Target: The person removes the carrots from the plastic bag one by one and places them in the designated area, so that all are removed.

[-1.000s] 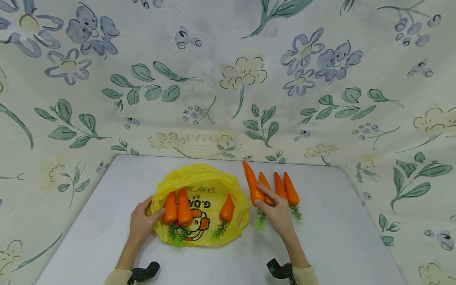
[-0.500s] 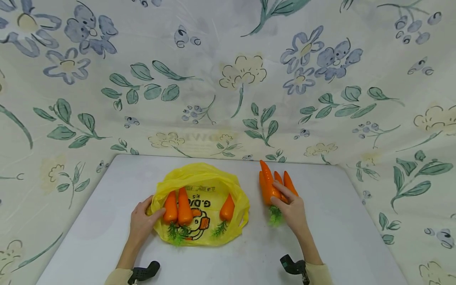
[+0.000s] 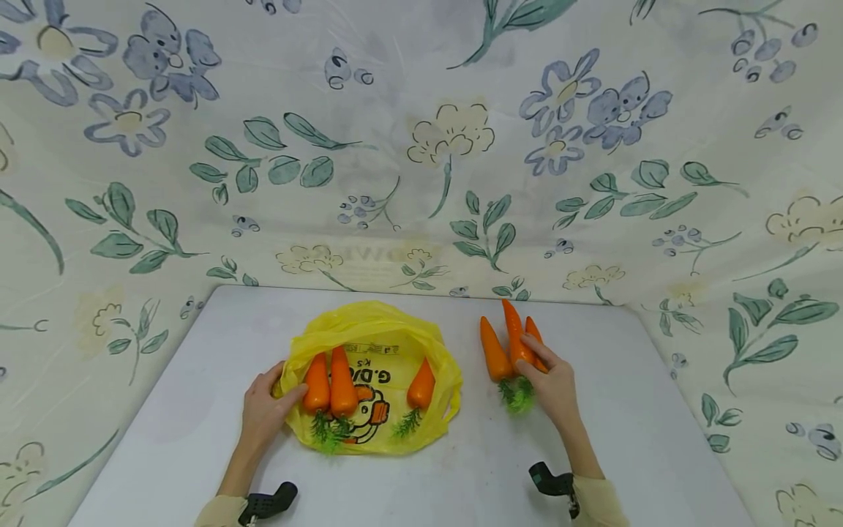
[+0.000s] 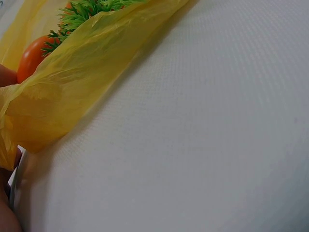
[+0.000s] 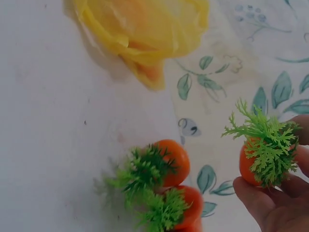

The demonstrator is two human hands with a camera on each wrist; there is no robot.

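Note:
My left hand [image 3: 263, 410] pinches the left rim of a yellow plastic bag [image 3: 388, 322], thumb inside and fingers outside. Inside the wide-mouthed bag lie two glossy orange carrots [image 3: 343, 384] side by side at the left and a single carrot [image 3: 420, 386] at the right. At the right of the table, my right hand [image 3: 556, 388] holds a carrot [image 3: 515, 333] by its thick end, tip pointing away; its green top [image 5: 268, 150] shows in the right wrist view. Beside it lie a carrot [image 3: 494, 351] to the left and another [image 3: 533, 334] to the right, partly hidden by the hand.
The things lie on a white table [image 3: 184, 410]. A flower-patterned cloth [image 3: 421, 183] rises behind it and along both sides. Each wrist carries a black camera mount [image 3: 552, 479].
My right hand has moved to the right with the carrot, passing over the left carrot on the table, which now shows clear of it. The left hand and the bag have stayed put.

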